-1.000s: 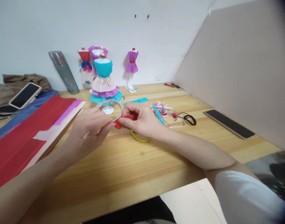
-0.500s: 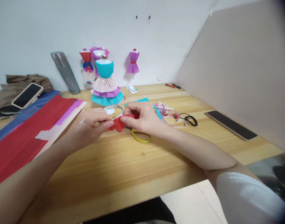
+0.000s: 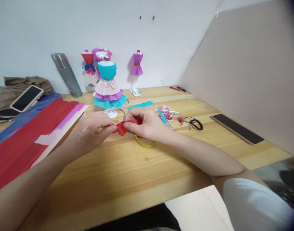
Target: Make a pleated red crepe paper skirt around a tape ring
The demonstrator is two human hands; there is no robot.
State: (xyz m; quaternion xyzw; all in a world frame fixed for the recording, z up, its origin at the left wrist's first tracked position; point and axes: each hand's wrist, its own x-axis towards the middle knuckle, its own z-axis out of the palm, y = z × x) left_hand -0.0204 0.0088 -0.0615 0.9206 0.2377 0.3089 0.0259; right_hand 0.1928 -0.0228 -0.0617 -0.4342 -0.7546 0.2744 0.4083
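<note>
Between my two hands a small piece of red crepe paper (image 3: pixel 121 128) is held above the table, its middle gathered in folds. My left hand (image 3: pixel 92 130) pinches its left end between thumb and fingers. At the other end, my right hand (image 3: pixel 144 121) grips it with the thumb on top. Right behind the hands lies a roll of tape (image 3: pixel 124 114), partly covered by them. The yellow handle (image 3: pixel 145 144) of a tool, likely scissors, shows below my right hand; its other end is hidden.
Small dress forms stand at the wall, one in a tiered turquoise dress (image 3: pixel 107 72), another in purple (image 3: pixel 137 64). Coloured paper sheets (image 3: pixel 38 128) lie left, near a phone (image 3: pixel 27 98) and bottle (image 3: pixel 67 75). Paper scraps (image 3: pixel 169 115), a black band (image 3: pixel 197 124) and another phone (image 3: pixel 237 129) lie right.
Both hands keep their pinch on the red crepe paper, and its gathered part has shifted only slightly. The whole view has moved a little.
</note>
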